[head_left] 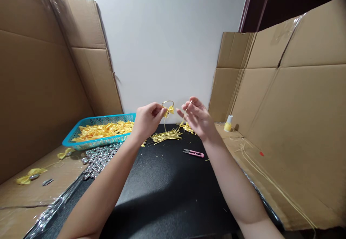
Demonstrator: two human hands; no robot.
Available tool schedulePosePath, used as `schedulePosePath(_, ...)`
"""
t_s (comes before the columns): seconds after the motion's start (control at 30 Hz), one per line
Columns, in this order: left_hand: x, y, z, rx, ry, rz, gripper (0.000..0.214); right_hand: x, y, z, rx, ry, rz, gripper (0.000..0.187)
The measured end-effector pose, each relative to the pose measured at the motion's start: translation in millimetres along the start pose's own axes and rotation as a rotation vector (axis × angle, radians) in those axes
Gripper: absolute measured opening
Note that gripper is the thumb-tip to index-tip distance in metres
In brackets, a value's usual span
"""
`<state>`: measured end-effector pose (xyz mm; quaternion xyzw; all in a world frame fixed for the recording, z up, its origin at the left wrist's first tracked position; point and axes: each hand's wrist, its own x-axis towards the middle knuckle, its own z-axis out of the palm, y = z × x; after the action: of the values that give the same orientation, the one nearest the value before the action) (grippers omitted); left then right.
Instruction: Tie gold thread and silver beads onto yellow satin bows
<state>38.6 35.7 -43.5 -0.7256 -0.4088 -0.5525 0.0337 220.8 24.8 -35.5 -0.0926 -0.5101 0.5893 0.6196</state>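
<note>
Between the thumb and fingers of my left hand (150, 118) is a small yellow ribbon bow (170, 109), pinched above the table. A loop of gold cord (168, 101) stands up from the bow, and more cord hangs below it. My right hand (199, 117) is raised just to the right, its fingers partly spread, with a strand of the cord held near its fingertips. Beneath both hands lies a bundle of cut gold ties (167, 135) on the black tabletop (162, 181). Pink-handled thread snips (193, 153) rest nearby.
A blue basket (70, 141) of yellow bows stands at the left, beside a heap of silver beads (101, 158). More yellow bows (187, 127) lie behind my right hand. A thread spool (228, 123) stands at right. Cardboard walls (294, 123) enclose both sides.
</note>
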Motion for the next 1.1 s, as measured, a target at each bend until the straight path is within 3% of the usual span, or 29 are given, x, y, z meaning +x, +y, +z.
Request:
schedulePosePath(0.17, 0, -7, -2.3, 0.032, -0.054, 0.008, 0.020, -2, -46, -25, -0.120, 0.234, -0.142, 0.013)
schedulePosePath(0.27, 3, -12, -2.0, 0.032, -0.105, 0.018, 0.020, -8, -71, -38, -0.103, 0.351, -0.146, 0.008)
schedulePosePath(0.4, 6, -15, 5.8, 0.018, -0.208, -0.034, 0.022, -20, -84, -34, -0.107, 0.349, -0.123, 0.008)
schedulePosePath(0.53, -16, -17, 19.7, -0.123, -0.496, -0.140, 0.028, -23, -70, -22, -0.255, 0.198, -0.034, 0.015)
schedulePosePath(0.63, -56, -15, 27.1, -0.357, -0.798, -0.344, 0.032, -21, -52, -18, -0.353, 0.133, 0.066, 0.020)
schedulePosePath(0.7, -86, -13, 29.6, -0.479, -0.930, -0.497, 0.033, -22, -40, -17, -0.389, 0.107, 0.161, 0.019)
schedulePosePath(0.8, -122, -12, 31.9, -0.573, -0.953, -0.673, 0.033, -26, -25, -15, -0.442, 0.107, 0.313, 0.016)
schedulePosePath(0.9, -141, -15, 34.2, -0.619, -0.917, -0.741, 0.033, -28, -16, -15, -0.453, 0.121, 0.402, 0.020)
schedulePosePath(1.1, -151, -21, 37.1, -0.671, -0.854, -0.808, 0.032, -29, -15, -22, -0.473, 0.053, 0.304, 0.009)
